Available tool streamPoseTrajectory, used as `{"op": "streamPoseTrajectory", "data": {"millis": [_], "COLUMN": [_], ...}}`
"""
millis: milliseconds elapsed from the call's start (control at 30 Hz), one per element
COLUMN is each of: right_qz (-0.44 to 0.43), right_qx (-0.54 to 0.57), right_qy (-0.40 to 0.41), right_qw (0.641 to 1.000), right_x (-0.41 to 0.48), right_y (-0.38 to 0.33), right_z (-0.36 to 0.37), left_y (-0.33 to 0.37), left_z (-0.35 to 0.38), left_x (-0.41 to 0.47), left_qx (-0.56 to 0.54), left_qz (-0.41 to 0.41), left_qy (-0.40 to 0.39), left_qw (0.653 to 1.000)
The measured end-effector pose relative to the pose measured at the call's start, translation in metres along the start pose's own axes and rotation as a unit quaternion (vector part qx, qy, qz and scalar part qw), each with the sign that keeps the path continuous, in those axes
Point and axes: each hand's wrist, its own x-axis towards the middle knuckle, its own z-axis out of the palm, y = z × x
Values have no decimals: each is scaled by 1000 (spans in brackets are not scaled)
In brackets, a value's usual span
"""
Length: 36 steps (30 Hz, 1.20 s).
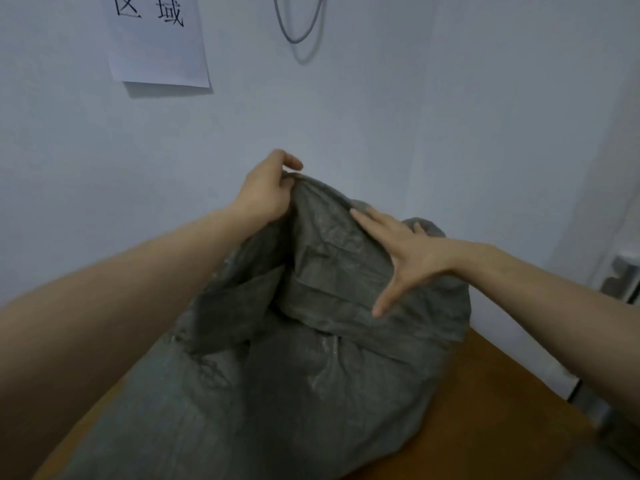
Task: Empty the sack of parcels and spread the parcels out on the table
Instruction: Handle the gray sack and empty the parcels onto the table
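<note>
A large grey-green woven plastic sack (304, 375) stands bulging on the brown wooden counter (491, 410), filling the middle of the view and reaching up against the pale wall behind it. Its top is folded and creased, and no parcel shows through the cloth. The left hand (266, 192) grips the far upper left corner of the sack, the fingers curled round a bunched fold of the material. The right hand (408, 258) lies flat on the upper right side of the sack with its fingers straight and spread, the thumb pointing down toward the near side; it holds nothing. On the wall at the far left hangs a white paper sheet (159, 46) with two black printed characters, and to its right a grey loop of cable (298, 32) hangs down.
</note>
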Motion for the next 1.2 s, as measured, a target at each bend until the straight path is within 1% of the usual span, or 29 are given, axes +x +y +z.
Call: {"op": "streamPoseTrajectory", "data": {"millis": [33, 100, 167, 200, 233, 267, 300, 333, 367, 400, 433, 500, 533, 567, 600, 633, 667, 767, 800, 833, 867, 900, 967, 1033, 1100, 1167, 1200], "right_qz": [3, 12, 17, 11, 1, -4, 0, 9, 15, 17, 18, -6, -20, -28, -31, -28, -23, -19, -7, 13, 29, 41, 76, 120, 142, 132, 116], "right_qx": [-23, -46, -48, -42, -34, -8, 37, 98, 174, 250, 327, 452, 489, 499, 487, 458, 419, 276, 221, 180, 165, 176, 219, 246, 282, 354, 396], "right_qy": [6, 51, 129, 172, 211, 240, 260, 275, 301, 327, 338, 323, 316, 313, 311, 301, 278, 157, 126, 104, 93, 91, 114, 135, 170, 245, 279], "right_qw": [1000, 998, 990, 984, 977, 971, 965, 956, 938, 911, 882, 831, 813, 808, 816, 836, 864, 948, 967, 978, 982, 979, 966, 952, 934, 893, 867], "right_x": [3, 9, 16, 20, 23, 25, 27, 28, 29, 29, 29, 31, 32, 32, 30, 26, 22, 12, 13, 17, 20, 25, 29, 35, 39, 43, 44], "right_y": [1, 1, 3, 7, 13, 19, 24, 27, 27, 24, 19, 9, 8, 9, 14, 22, 34, 65, 76, 85, 94, 104, 120, 136, 144, 144, 141], "right_z": [9, 26, 39, 42, 41, 36, 29, 18, 5, -10, -24, -46, -53, -58, -60, -59, -55, -28, -14, 0, 12, 21, 26, 21, 6, -23, -39], "left_y": [5, 13, 22, 27, 30, 31, 30, 30, 30, 28, 27, 29, 31, 34, 38, 40, 41, 45, 48, 51, 54, 56, 56, 53, 47, 39, 36], "left_z": [-2, -4, -5, -7, -7, -8, -7, -4, 1, 9, 18, 34, 37, 36, 32, 26, 19, 0, -4, -6, -8, -10, -14, -16, -14, -11, -10], "left_x": [6, 15, 17, 16, 14, 12, 8, 2, -5, -11, -14, -11, -6, 1, 7, 14, 20, 33, 36, 37, 39, 40, 41, 40, 37, 34, 32], "left_qx": [-6, -10, -17, -11, 21, 95, 208, 307, 368, 393, 392, 332, 278, 220, 172, 144, 133, 121, 104, 87, 79, 86, 122, 167, 198, 218, 255], "left_qz": [-6, -1, 5, -5, -21, -35, -38, -23, 6, 39, 67, 98, 91, 59, 14, -28, -57, -123, -143, -160, -174, -184, -195, -213, -238, -263, -260], "left_qy": [-8, -32, -69, -99, -144, -212, -283, -325, -337, -331, -304, -223, -180, -145, -118, -100, -90, -75, -82, -93, -104, -114, -127, -138, -153, -149, -129], "left_qw": [1000, 999, 997, 995, 989, 972, 935, 895, 866, 857, 866, 911, 939, 963, 978, 984, 985, 982, 981, 979, 976, 972, 965, 953, 939, 928, 923]}}
